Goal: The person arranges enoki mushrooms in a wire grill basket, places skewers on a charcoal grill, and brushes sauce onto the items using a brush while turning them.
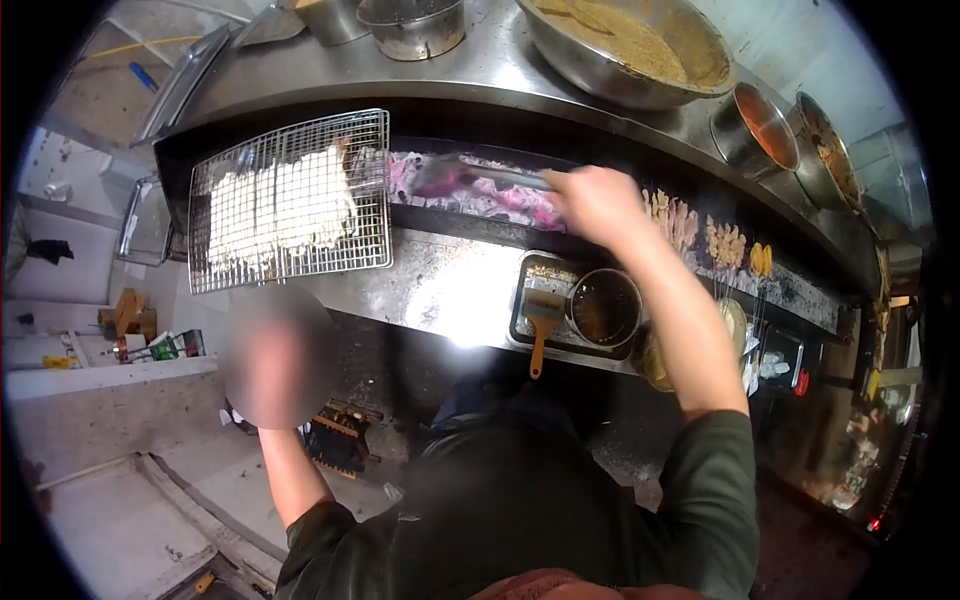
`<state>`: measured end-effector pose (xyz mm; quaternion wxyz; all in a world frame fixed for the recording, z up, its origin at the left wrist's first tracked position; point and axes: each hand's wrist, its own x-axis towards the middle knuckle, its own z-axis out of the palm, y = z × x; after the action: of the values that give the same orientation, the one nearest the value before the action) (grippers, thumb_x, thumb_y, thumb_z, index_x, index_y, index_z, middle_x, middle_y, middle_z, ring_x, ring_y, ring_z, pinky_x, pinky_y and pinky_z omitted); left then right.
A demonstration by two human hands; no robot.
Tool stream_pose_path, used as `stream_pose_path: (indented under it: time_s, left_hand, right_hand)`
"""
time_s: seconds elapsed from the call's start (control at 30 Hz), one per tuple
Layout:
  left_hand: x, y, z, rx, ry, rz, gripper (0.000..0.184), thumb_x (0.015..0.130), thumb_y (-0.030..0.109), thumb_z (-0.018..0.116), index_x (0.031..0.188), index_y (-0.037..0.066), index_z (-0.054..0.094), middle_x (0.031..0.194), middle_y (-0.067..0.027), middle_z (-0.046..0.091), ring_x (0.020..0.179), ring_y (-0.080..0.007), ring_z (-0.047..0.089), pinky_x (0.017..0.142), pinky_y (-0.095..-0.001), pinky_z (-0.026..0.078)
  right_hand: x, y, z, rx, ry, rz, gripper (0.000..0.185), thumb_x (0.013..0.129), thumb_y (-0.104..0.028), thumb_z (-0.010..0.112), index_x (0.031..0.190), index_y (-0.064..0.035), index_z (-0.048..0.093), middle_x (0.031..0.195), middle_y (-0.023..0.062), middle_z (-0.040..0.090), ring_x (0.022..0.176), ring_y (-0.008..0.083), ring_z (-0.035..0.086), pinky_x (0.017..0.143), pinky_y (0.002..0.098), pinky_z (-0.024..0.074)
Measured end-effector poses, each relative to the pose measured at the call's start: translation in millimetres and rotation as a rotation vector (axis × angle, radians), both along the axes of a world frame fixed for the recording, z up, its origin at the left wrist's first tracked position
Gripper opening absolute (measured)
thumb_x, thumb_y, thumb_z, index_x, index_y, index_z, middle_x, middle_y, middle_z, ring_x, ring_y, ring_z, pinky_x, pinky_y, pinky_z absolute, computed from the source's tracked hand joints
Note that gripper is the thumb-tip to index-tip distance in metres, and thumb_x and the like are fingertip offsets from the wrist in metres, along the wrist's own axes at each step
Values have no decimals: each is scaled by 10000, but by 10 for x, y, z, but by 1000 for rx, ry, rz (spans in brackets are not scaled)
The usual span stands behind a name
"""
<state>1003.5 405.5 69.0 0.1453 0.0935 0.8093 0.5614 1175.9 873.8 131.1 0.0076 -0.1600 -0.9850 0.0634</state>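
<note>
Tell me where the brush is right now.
In the head view, just right of centre: the brush lies in the metal tray, left of the round pot.

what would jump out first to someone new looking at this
Probably the glowing pink-purple coals in the middle of the long grill, with the right hand holding a long-handled tool over them. Next, the pale food in the wire rack at the grill's left end, then the big metal bowl behind the grill.

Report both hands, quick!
Left hand: blurred, cannot be told.
Right hand: closed, holding a long-handled tool over glowing coals.
</note>
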Motion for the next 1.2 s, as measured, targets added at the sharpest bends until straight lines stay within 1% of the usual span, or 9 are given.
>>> stream_pose_path:
  time_s: [0.13, 0.2, 0.33, 0.4, 0.53, 0.67, 0.8, 1.07, 1.2]
  left_hand:
    - [121, 349, 182, 156, -192, -60, 213, 880, 60, 613, 831, 108, 412, 630, 5, 483, 467, -73, 444, 389, -203, 374]
    - [140, 481, 57, 103, -201, -57, 198, 874, 43, 611, 865, 88, 419, 621, -1, 485, 467, -77, 454, 388, -203, 372]
    - [278, 846, 180, 63, -327, -156, 209, 869, 29, 615, 880, 82, 413, 611, -12, 492, 453, -95, 459, 389, -221, 372]
    - [284, 1003, 11, 54, -243, -181, 244, 868, 30, 619, 855, 100, 385, 607, -10, 485, 456, -102, 462, 392, -237, 376]
    - [288, 1295, -254, 85, -319, -288, 231, 860, 58, 643, 871, 71, 413, 617, -16, 500, 477, -93, 478, 413, -240, 399]
    - [366, 1650, -455, 94, -387, -320, 244, 849, 70, 662, 870, 66, 419, 630, -10, 500, 486, -88, 486, 416, -247, 407]
    - [351, 1883, -780, 121, -370, -349, 267, 840, 77, 679, 848, 79, 412, 635, -5, 501, 495, -89, 500, 417, -251, 412]
    - [360, 2135, -1080, 99, -428, -370, 280, 827, 102, 671, 805, 90, 392, 626, -34, 519, 494, -105, 499, 429, -250, 414]
    - [411, 2197, -1168, 129, -439, -344, 290, 841, 94, 676, 811, 89, 388, 625, -19, 507, 489, -103, 498, 418, -254, 421]
  right_hand:
    - [823, 235, 191, 99, 19, -102, 267, 827, -240, 648, 1082, -167, 675, 743, 157, 661, 696, 334, 647, 618, 436, 525]
    - [1090, 338, -46, 91, 4, -127, 282, 828, -234, 652, 1101, -166, 669, 733, 147, 658, 667, 331, 641, 604, 435, 521]
    - [1361, 250, 26, 107, 58, -169, 259, 851, -264, 629, 1090, -169, 660, 734, 133, 665, 676, 313, 653, 595, 435, 514]
    - [1535, 245, 14, 94, 17, -236, 265, 849, -266, 632, 1092, -164, 660, 746, 140, 667, 679, 319, 651, 594, 433, 513]
    - [1831, 166, 64, 50, 93, -361, 285, 863, -248, 628, 1134, -167, 655, 791, 153, 670, 711, 332, 649, 635, 425, 514]
    - [2194, 43, 326, -4, 139, -527, 295, 862, -228, 637, 1133, -114, 654, 874, 188, 662, 773, 363, 637, 676, 430, 502]
    - [2542, -80, 333, -120, 264, -682, 286, 867, -125, 618, 1141, -43, 636, 998, 226, 640, 884, 381, 631, 766, 391, 502]
    - [2986, -239, 265, -205, 351, -877, 308, 903, -109, 591, 1200, -29, 603, 1016, 241, 652, 908, 248, 676, 768, 319, 491]
    - [3067, -303, 187, -188, 428, -843, 306, 906, -105, 588, 1194, -5, 600, 1023, 237, 657, 906, 238, 675, 771, 310, 489]
